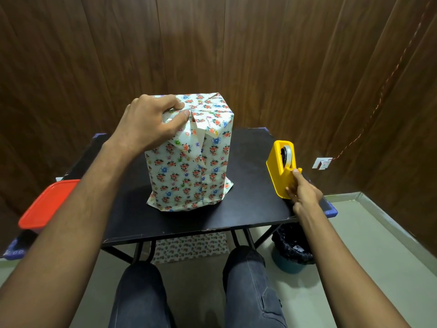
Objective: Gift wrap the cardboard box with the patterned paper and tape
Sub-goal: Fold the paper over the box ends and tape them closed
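The box stands upright in the middle of the black table, covered in white paper printed with small flowers. My left hand presses down on the folded paper flaps at its top near corner, thumb and fingers pinching the fold. A loose triangular flap hangs just below that hand. The paper flares out unfolded at the box's bottom. A yellow tape dispenser with a roll of clear tape stands at the table's right edge. My right hand rests on the dispenser's front end, thumb at the cutter where the tape comes off.
A red-lidded container sits at the table's left edge. A spare patterned sheet lies on the floor under the table. A bin with a black liner stands beside the right table leg. Wood-panelled walls close in behind.
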